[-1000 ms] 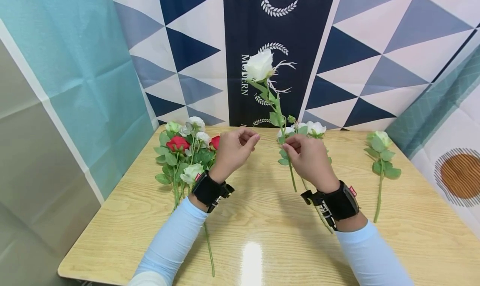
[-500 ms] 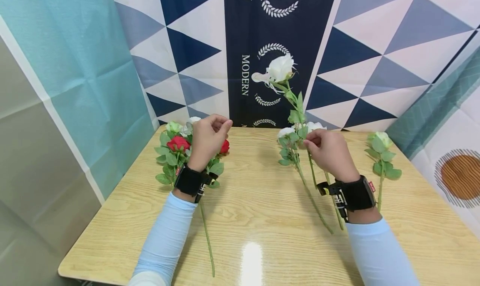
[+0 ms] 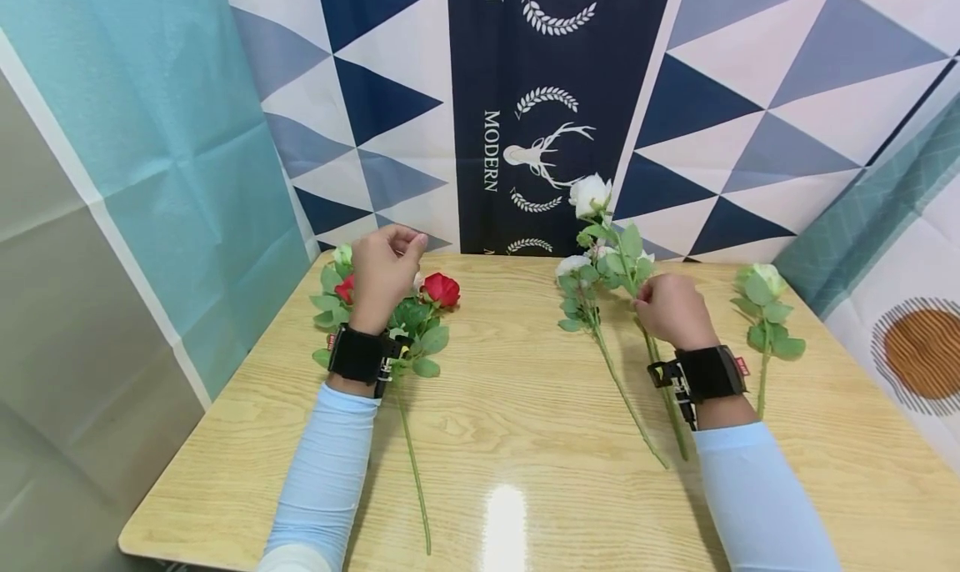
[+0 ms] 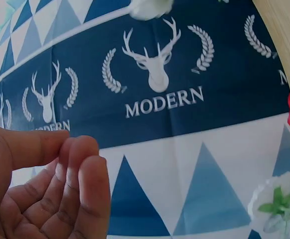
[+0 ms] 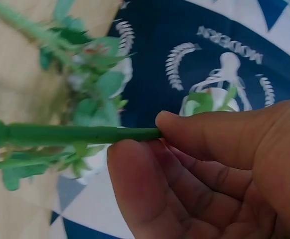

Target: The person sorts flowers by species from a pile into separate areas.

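A patterned cloth [image 3: 547,63] of triangles and deer heads hangs across the far side of the scene, with a teal and grey cloth [image 3: 180,138] down the left. Below it spreads the wood-grain bench [image 3: 487,405]. Two light blue sleeves reach in from the near side, the left sleeve [image 3: 322,472] and the right sleeve [image 3: 761,493].

At the far left of the bench lies a bunch of flowers [image 3: 408,315], partly hidden behind the left hand [image 3: 382,276]; one long stem [image 3: 416,480] runs from it toward the near edge. Right of the middle is a white rose [image 3: 591,195], its head against the far cloth above other white flowers [image 3: 573,264] that lie near the far edge. Farther right, a pale green rose [image 3: 765,278] lies well apart from the bunch.

The right hand [image 3: 677,309] pinches the white rose's green stem [image 5: 60,134] between thumb and fingertips. The left hand is raised beside the bunch, its grip relaxed and bare, fingers loosely bent with the thumb near them. A black band [image 3: 357,355] circles the left wrist and another [image 3: 708,373] the right. Smallest are the blooms in the bunch, among them a red rose [image 3: 441,289] just right of the left hand.
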`<state>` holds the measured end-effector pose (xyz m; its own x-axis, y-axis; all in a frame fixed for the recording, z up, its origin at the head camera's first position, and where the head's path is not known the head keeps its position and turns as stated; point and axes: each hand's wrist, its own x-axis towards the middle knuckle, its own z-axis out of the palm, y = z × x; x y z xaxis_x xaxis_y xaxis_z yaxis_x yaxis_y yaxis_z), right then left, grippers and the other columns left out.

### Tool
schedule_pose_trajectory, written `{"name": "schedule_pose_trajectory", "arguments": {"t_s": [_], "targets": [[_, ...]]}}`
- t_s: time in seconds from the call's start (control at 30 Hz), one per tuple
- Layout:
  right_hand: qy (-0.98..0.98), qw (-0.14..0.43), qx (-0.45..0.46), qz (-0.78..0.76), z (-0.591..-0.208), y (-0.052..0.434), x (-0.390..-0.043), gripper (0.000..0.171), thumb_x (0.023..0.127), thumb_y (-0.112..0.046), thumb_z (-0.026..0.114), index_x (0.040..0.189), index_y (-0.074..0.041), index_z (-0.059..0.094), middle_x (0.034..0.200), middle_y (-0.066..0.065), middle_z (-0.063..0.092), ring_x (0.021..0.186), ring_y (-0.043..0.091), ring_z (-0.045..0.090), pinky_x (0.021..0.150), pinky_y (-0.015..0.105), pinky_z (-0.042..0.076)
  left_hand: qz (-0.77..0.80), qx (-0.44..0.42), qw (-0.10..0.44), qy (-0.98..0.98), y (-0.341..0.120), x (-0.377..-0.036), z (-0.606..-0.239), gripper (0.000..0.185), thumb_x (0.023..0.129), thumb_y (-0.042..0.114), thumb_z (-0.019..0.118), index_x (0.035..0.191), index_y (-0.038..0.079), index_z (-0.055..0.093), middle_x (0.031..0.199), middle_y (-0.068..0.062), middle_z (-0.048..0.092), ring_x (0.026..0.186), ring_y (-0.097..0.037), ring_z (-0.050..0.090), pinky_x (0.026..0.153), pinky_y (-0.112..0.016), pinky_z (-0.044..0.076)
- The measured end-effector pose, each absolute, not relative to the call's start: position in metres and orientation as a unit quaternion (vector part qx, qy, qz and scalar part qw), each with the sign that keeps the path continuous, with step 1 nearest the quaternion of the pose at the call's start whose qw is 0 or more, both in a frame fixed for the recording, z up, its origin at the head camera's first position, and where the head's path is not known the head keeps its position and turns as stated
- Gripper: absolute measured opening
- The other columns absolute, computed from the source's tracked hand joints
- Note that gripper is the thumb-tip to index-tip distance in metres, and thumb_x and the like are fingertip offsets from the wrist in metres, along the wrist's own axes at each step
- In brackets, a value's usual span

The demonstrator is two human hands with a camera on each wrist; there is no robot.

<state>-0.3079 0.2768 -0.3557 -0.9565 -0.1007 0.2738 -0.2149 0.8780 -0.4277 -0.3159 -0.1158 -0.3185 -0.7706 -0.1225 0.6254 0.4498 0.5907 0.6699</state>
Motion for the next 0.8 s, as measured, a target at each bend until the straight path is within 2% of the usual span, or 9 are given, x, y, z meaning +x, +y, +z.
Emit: {"name": "schedule_pose_trajectory", "arguments": {"t_s": [0.07,0.17,0.43,0.53,0.67,0.8], "targets": [[-0.965,0.111,0.077,0.226,-0.362,0.280,-0.312,0.040,0.095,-0.004,0.056,0.057,-0.012,0.047,0.053,-0.002,0.034,0.050,0.016,0.030,0.051,0.033,0.027,-0.431,-0.088,0.324,-0.837,-0.119,-0.316,-0.319,0.019,0.099,0.020,0.071,0.097,0.002,0.077,0.077,-0.012,0.071,0.063,-0.023,0.066,0.057,-0.032,0.045],[-0.968,0.092,0.070,0.221,-0.373,0.283,-0.319,0.045,0.092,-0.003,0.053,0.053,-0.018,0.037,0.052,-0.005,0.024,0.049,0.013,0.021,0.050,0.030,0.023,-0.425,-0.081,0.321,-0.843,-0.122,-0.317,-0.320,0.020,0.099,0.022,0.071,0.096,0.003,0.076,0.077,-0.011,0.071,0.064,-0.023,0.064,0.058,-0.034,0.046],[-0.972,0.039,0.052,0.228,-0.396,0.288,-0.335,0.048,0.096,-0.013,0.064,0.053,-0.017,0.044,0.049,-0.003,0.039,0.045,0.016,0.041,0.049,0.031,0.035,-0.368,-0.057,0.299,-0.879,-0.126,-0.319,-0.322,0.022,0.100,0.023,0.070,0.093,0.003,0.075,0.078,-0.011,0.070,0.067,-0.026,0.063,0.062,-0.039,0.047],[-0.971,0.031,0.045,0.231,-0.401,0.289,-0.337,0.048,0.096,-0.012,0.064,0.052,-0.017,0.045,0.049,-0.003,0.039,0.045,0.016,0.040,0.049,0.031,0.035,-0.328,-0.045,0.280,-0.901,-0.130,-0.321,-0.327,0.021,0.100,0.021,0.069,0.092,0.003,0.076,0.078,-0.011,0.070,0.068,-0.027,0.063,0.062,-0.039,0.047],[-0.972,0.025,0.032,0.231,-0.407,0.288,-0.340,0.047,0.096,-0.012,0.063,0.052,-0.016,0.048,0.049,-0.002,0.042,0.046,0.017,0.041,0.048,0.032,0.035,-0.306,-0.035,0.257,-0.916,-0.135,-0.325,-0.333,0.024,0.100,0.020,0.068,0.083,0.004,0.075,0.068,-0.011,0.064,0.063,-0.027,0.058,0.056,-0.035,0.038],[-0.973,0.033,0.026,0.227,-0.413,0.286,-0.342,0.041,0.094,-0.013,0.065,0.055,-0.014,0.054,0.053,0.000,0.051,0.051,0.021,0.049,0.050,0.034,0.038,-0.290,-0.018,0.230,-0.929,-0.138,-0.327,-0.336,0.029,0.101,0.022,0.068,0.077,0.007,0.073,0.063,-0.008,0.060,0.058,-0.025,0.055,0.052,-0.034,0.034]]}}
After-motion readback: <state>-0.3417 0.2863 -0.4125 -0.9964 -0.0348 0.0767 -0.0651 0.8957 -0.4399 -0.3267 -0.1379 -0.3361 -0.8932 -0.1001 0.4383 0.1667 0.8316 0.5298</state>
